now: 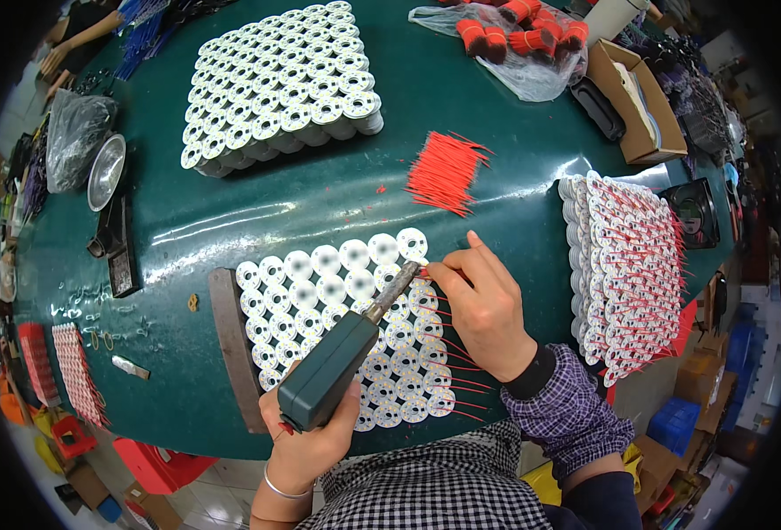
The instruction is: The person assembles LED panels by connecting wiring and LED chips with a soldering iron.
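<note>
My left hand (313, 446) is wrapped round a dark green soldering gun (330, 369), its metal barrel pointing up and right. The gun's tip reaches the upper right part of a sheet of round white LED boards (327, 260) lying before me. At that same spot my right hand (488, 305) pinches a short red wire (424, 273) between thumb and fingertips, mostly hidden by them. Below it, several red wires (461, 386) stick out rightward from the boards in the right-hand column. A dark flat bar (237, 353) lies along the sheet's left edge.
Beyond the sheet lies a pile of red wires (444, 172). A tall stack of LED boards (280, 84) stands at the far left; a wired stack (625, 274) stands at right. A metal bowl (107, 172), cardboard box (635, 102) and bagged red bundles (525, 34) line the back.
</note>
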Available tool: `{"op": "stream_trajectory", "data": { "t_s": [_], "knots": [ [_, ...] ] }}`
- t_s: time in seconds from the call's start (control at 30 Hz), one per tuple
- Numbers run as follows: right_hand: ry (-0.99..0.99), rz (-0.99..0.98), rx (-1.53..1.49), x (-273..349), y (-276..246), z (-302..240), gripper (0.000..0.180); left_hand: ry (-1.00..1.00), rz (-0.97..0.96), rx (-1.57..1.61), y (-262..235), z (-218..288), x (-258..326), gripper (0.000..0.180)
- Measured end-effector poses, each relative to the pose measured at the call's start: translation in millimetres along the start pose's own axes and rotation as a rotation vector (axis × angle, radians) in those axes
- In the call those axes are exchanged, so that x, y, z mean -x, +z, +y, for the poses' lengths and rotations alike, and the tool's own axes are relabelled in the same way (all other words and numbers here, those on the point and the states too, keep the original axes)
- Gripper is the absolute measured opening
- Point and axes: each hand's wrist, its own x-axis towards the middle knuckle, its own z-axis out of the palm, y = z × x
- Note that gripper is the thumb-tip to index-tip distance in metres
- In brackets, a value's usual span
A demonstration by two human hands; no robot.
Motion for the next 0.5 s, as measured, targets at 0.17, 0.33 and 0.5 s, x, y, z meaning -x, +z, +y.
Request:
{"op": "stream_trajectory", "data": {
  "t_s": [0.17,0.33,0.5],
  "knots": [
    [0.002,-0.002,0.007,-1,1,-1,0.019,-0.117,0.022,0.076,-4,-7,11,0.019],
    [0.005,0.01,0.048,-1,0,-3,0.017,-0.455,0.243,0.559,-10,17,3,0.053],
    [0.021,0.018,0.101,-6,-6,-6,0.017,-0.432,0.207,0.743,-22,18,-1,0.051]
  ]
}}
